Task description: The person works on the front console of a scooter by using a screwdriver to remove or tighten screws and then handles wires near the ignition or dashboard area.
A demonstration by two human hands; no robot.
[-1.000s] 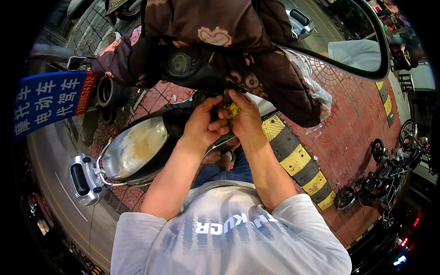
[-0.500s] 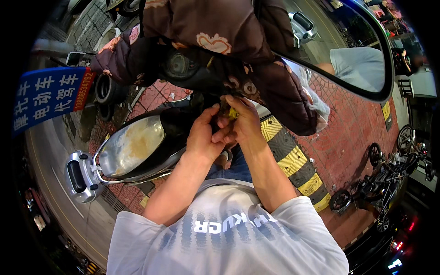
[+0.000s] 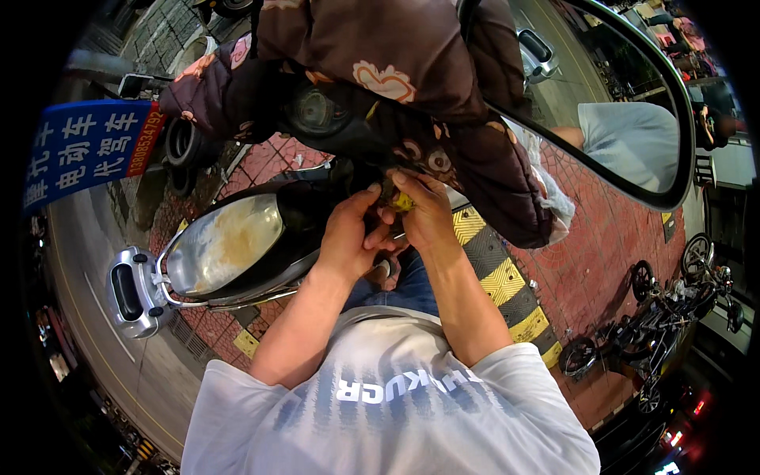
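Head view gives me both hands together in the middle, fingers bent and meeting: the right hand (image 3: 427, 212) pinches a small yellow piece (image 3: 403, 202), while the left hand (image 3: 348, 233) crowds its other side, and I cannot tell whether the left grips anything. The yellow piece sits between them, partly hidden by fingers, just below the brown cover (image 3: 380, 47). For containers, I have a silver box (image 3: 136, 293) with a black panel behind the seat (image 3: 226, 245), its inside out of sight, and a clear plastic bag (image 3: 556, 198) at the cover's right end, contents unclear to me. The cover overhangs the handlebar area, obstructing my view there, though a round gauge (image 3: 318, 111) shows beneath it. A mirror (image 3: 609, 95) takes up the upper right. Tyres (image 3: 182, 142) lie beside a blue banner (image 3: 95, 150) at left; a yellow-and-black strip (image 3: 507, 281) and parked bikes (image 3: 641, 324) lie right.
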